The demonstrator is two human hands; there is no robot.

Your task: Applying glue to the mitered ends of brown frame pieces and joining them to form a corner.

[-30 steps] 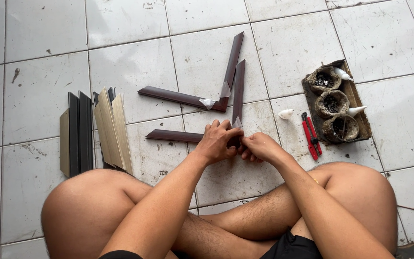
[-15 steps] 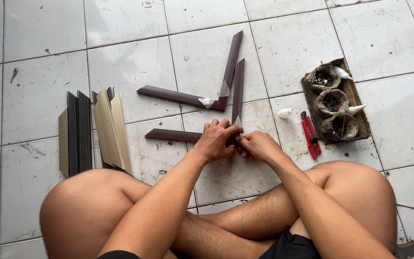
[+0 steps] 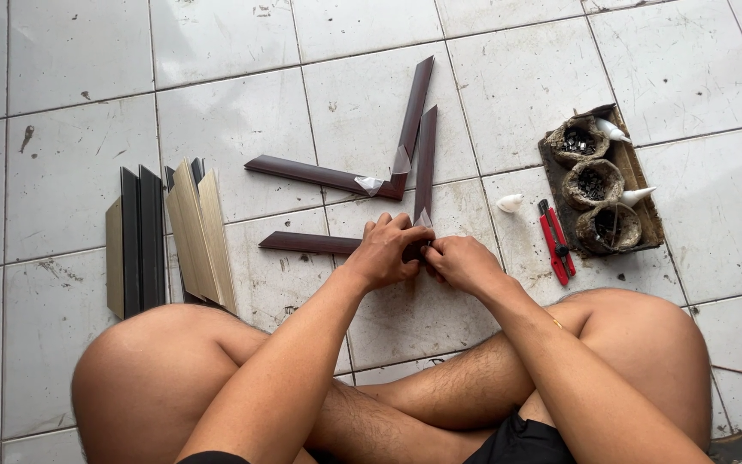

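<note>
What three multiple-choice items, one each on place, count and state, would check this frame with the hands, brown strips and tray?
1. Where does the red utility knife lie?
A. On the floor tiles just left of the tray
B. Inside the tray
C. On the stack of strips

2. How many round nest-like holders sit in the tray?
A. One
B. Three
C. Five

3. How do the two hands stand?
A. Both raised, far from the strips
B. Both on the corner joint of the nearer pair of brown strips
C. One holds the knife

Answers: 1 A, the knife rests on tile beside the tray's edge. 2 B, three show in a row. 3 B, left hand and right hand meet at that joint.
</note>
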